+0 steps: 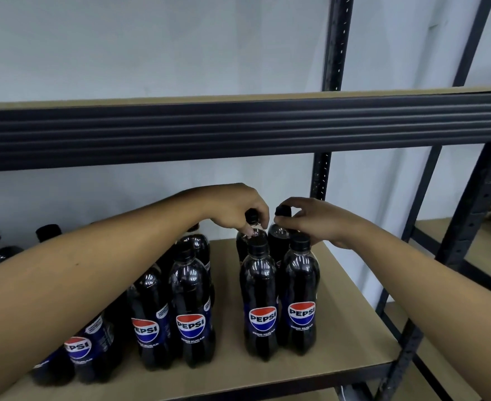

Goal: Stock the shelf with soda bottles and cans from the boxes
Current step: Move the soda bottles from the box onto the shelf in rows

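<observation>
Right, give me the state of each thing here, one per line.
rear left Pepsi bottle, upright, capped, held by the neck
rear right Pepsi bottle, upright, capped, held by the cap
front Pepsi Zero Sugar pair, upright, capped, untouched
left hand, grip on rear left Pepsi bottle's neck
right hand, grip on rear right Pepsi bottle's cap
shelf board, partly stocked

The rightmost bottle [301, 285] reads "PEPSI" over "ZERO SUGAR"; the front bottles [191, 296] left of it read likewise.
</observation>
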Demonstrator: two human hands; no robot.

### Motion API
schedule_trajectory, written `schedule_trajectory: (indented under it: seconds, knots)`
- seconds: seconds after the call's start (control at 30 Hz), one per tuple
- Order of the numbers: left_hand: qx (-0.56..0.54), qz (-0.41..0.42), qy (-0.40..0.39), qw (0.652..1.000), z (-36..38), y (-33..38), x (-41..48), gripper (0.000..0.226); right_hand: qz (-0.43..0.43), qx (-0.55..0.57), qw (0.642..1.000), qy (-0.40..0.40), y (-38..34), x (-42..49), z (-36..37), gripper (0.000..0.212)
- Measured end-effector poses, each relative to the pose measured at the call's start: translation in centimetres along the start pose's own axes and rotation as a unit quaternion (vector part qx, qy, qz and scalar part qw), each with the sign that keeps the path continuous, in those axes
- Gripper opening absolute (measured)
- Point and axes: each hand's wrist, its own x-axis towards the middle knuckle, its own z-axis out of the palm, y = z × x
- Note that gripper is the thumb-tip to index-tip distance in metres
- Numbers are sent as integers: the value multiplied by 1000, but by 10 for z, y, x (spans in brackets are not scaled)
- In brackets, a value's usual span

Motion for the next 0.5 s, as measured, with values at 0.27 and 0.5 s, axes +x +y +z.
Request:
schedule_trajectory:
  seconds: [0.27,0.5]
  knots:
    - [0,-11,6,1000,2,1,1,32,-12,-44,999,9,2,1,-6,34]
    - [-4,-25,4,1000,0,1,2,30,-22,-25,999,22,11,5,-5,45]
